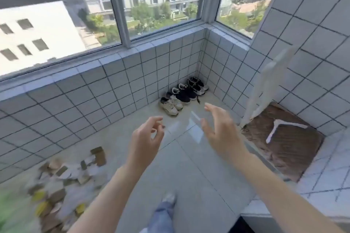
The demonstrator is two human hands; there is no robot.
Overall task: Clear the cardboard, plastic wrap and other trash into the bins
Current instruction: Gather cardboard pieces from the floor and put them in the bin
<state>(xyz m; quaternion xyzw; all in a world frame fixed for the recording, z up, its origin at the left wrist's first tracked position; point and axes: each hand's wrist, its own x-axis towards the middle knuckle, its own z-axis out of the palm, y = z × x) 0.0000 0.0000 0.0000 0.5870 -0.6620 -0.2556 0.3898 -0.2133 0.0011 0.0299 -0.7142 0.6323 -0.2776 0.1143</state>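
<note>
- Two bare hands out front over the floor (189, 166), both holding nothing.
- Left hand (145, 138) raised with fingers loosely curled, thumb and forefinger tips close but pinching nothing visible.
- Right hand (217, 128) spread, fingers relaxed and slightly bent, palm turned toward the left hand, a gap between the two.
- Trash pile (62, 181) heaped on the floor at lower left, against the foot of the tiled wall (79, 104), well apart from both hands.
- Long axis of the pile running along the wall, from the bottom left edge of the view up and right toward the corner.
- Mixed in it: brown cardboard scraps, pale paper or wrap, a few yellow bits; heavily blurred, so single pieces hard to tell.
- One brown cardboard piece (98, 154) at the far end of the pile, standing a little clear of the rest, long side pointing roughly away from the wall.
- Three pairs of shoes (181, 95) lined up in the far corner, beyond the hands.
- White rack (263, 89) leaning against the right-hand wall, foot down on a brown untiled patch (295, 142).
- White hanger (278, 128) lying flat on that patch.
- Blue trouser leg (161, 219) and pale shoe toe at bottom centre.
- Windows (157, 9) above the low wall, buildings and trees outside.
</note>
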